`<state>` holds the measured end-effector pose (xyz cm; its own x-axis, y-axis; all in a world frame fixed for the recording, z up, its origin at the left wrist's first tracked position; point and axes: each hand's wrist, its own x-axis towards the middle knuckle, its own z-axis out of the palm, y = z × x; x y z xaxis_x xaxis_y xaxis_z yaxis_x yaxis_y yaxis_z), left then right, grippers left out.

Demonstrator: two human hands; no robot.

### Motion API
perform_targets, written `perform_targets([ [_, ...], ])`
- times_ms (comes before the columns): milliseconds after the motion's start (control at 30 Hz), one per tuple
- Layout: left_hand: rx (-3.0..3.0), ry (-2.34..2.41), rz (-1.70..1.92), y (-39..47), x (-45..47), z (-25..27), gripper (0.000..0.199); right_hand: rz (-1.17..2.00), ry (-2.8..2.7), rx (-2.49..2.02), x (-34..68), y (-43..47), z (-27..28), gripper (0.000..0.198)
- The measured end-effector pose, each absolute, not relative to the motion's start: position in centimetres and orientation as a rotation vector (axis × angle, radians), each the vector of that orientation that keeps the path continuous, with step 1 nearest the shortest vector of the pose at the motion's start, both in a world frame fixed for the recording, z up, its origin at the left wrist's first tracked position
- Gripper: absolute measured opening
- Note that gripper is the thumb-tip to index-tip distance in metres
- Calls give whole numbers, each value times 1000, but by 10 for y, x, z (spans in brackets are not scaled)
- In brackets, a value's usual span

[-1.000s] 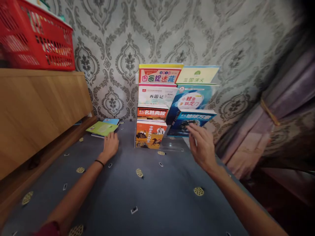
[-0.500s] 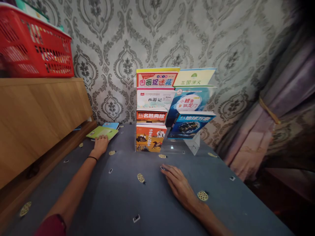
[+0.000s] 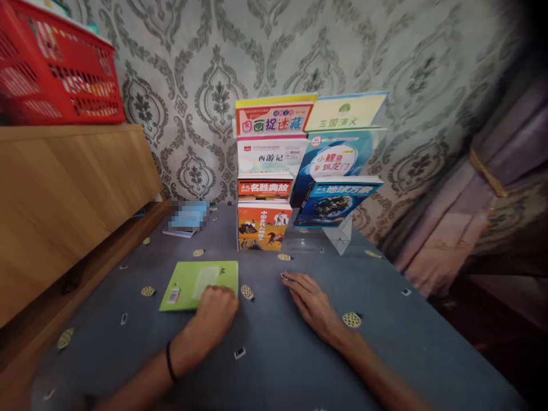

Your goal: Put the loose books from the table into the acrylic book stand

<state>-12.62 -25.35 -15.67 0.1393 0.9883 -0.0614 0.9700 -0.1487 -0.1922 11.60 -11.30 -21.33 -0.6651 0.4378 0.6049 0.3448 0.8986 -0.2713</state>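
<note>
My left hand [image 3: 217, 311], with a dark band at the wrist, is closed on the near right edge of a green book [image 3: 188, 283]. A barcode shows on the book's left part. My right hand [image 3: 310, 299] lies on the dark blue patterned tablecloth [image 3: 291, 365], fingers stretched out and holding nothing. Beyond both hands stands a clear display rack [image 3: 339, 235] with books in two columns. An orange book [image 3: 263, 225] is lowest on the left, and a blue book with a globe [image 3: 336, 202] is lowest on the right.
A blue book [image 3: 188, 216] lies at the back left of the table, its cover blurred. Along the left runs a wooden cabinet [image 3: 77, 211] with a red basket [image 3: 64, 68] on top. A tied curtain [image 3: 462, 211] hangs at the right, and patterned wallpaper covers the back wall.
My left hand has brought the green book from the back left toward the table's middle, uncovering the blue book. My right hand rests as before. The view has shifted slightly.
</note>
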Motion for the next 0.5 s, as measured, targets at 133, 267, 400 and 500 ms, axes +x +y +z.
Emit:
perform_targets([
  [133,-2554,-1753,224,-273,-56,-146,21,258,-2348,-564,116,-115,-213,35],
  [267,-2640,-1685,11,-271,-58,-145,16,318,-2352,-573,117,-117,-213,34],
  [400,-2226,-1977,-235,-260,-120,-162,30,355,-2380,-554,112,-127,-207,33],
  [500,-2072,-2113,-332,-262,-164,-181,34,406,-2468,-476,91,-145,-195,34],
])
